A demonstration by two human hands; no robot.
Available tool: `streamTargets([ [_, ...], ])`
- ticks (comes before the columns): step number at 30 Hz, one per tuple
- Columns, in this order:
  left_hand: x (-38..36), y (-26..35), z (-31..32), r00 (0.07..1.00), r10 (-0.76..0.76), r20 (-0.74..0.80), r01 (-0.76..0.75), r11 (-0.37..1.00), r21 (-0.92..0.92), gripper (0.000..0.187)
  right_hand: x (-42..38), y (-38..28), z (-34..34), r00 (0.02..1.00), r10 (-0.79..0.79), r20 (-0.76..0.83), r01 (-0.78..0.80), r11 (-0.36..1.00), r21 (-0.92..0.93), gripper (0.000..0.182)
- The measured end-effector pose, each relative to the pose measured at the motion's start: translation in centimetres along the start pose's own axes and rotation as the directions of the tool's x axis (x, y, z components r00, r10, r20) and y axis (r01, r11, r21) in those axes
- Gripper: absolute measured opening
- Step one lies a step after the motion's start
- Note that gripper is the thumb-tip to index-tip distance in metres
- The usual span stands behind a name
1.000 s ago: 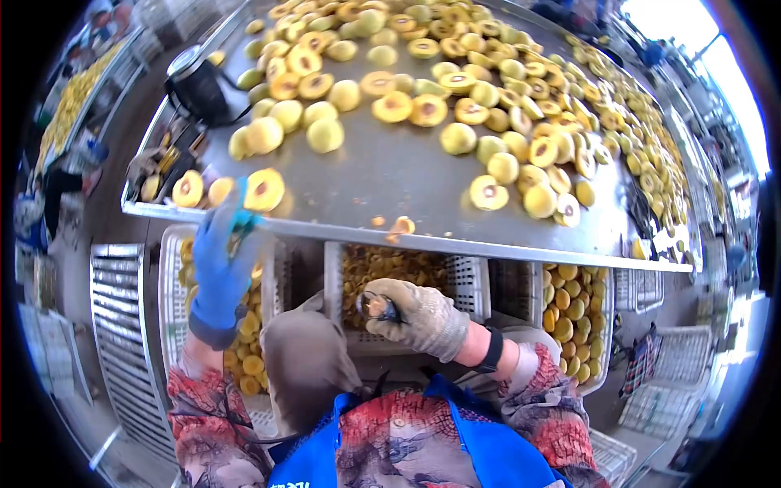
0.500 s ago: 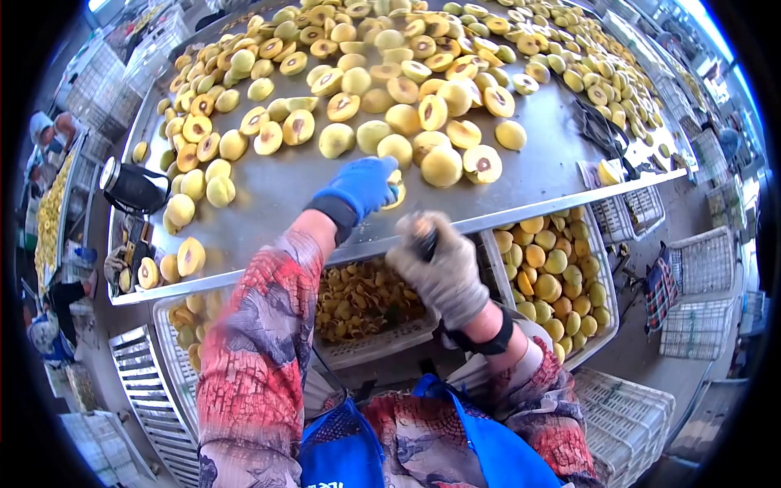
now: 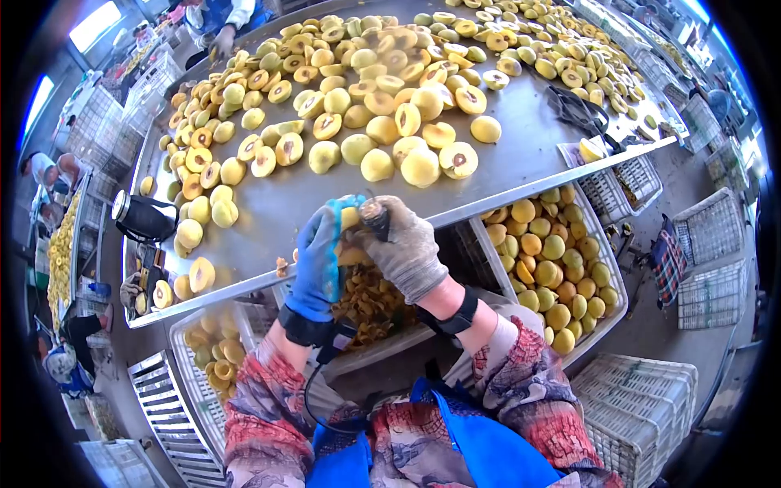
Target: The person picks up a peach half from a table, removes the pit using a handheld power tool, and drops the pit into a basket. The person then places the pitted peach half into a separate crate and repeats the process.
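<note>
Steel table (image 3: 504, 146), unlabelled peach halves (image 3: 407, 122)

Peach half (image 3: 350, 218) mostly hidden between left hand (image 3: 319, 254) and right hand (image 3: 404, 246); its cut face not visible. Tool (image 3: 375, 211) in right hand: only dark tip shows. Crate of pits (image 3: 370, 305) below the hands, partly covered by both wrists. Far table edge cut off.

We have drawn our left hand (image 3: 319, 259) back from the worktop (image 3: 325, 191) to its near edge, now holding a peach half (image 3: 350, 218). Our right hand (image 3: 407, 248) has risen to meet it, tool (image 3: 375, 213) against the fruit.
</note>
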State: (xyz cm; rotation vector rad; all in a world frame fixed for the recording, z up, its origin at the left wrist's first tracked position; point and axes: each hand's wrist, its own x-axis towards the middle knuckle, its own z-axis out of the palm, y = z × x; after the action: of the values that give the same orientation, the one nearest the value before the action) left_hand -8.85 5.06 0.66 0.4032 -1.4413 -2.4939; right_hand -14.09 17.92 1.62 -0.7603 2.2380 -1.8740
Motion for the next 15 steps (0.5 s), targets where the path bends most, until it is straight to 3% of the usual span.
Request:
streamTargets([
  [2,-0.7,-0.8,-1.9,0.997,-0.025,-0.068,0.016,0.991,-0.132,0.031,-0.2,0.2,1.5,0.995,-0.073,0.066,0.077,0.994,-0.072,0.033],
  [10,-3.1,0.3,-4.5,0.99,0.027,-0.139,-0.046,0.99,-0.135,0.033,-0.3,0.0,4.8,0.953,-0.254,0.166,0.277,0.951,-0.136,0.026],
  [11,-3.2,0.4,-4.9,0.99,0.024,-0.138,-0.041,0.991,-0.124,0.031,-0.2,0.0,5.1,0.962,-0.221,0.159,0.233,0.97,-0.066,0.024],
  [15,-2.9,-0.3,-5.9,0.984,0.03,-0.178,-0.059,0.985,-0.16,0.034,0.1,-0.1,6.0,0.964,-0.198,0.176,0.224,0.965,-0.14,0.023],
])
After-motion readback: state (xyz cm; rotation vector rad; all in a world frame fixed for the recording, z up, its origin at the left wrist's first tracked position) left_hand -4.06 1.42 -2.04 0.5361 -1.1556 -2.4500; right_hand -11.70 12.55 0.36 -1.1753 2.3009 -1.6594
